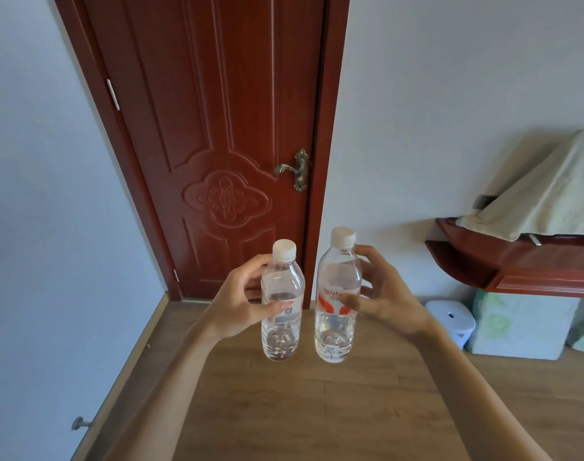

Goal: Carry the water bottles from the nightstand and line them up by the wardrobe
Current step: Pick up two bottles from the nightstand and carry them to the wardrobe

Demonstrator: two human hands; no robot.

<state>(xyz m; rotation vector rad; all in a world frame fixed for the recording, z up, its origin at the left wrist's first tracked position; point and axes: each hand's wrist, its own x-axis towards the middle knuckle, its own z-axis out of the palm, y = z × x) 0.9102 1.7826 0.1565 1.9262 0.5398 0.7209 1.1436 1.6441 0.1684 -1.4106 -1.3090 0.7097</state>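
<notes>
Two clear water bottles with white caps and red-and-white labels are held upright in the air in front of me. My left hand [242,302] grips the left bottle [281,302] around its middle, thumb across the label. My right hand [382,299] grips the right bottle [337,296] at its label, fingers curled round its far side. The bottles stand side by side, a small gap between them. No nightstand or wardrobe is in view.
A shut red-brown door [224,144] with a brass handle [294,169] is straight ahead. A red-brown cabinet [516,261] with a cloth on top juts out at the right, a small blue stool [451,322] and covered boxes under it. Wooden floor [317,410] lies below.
</notes>
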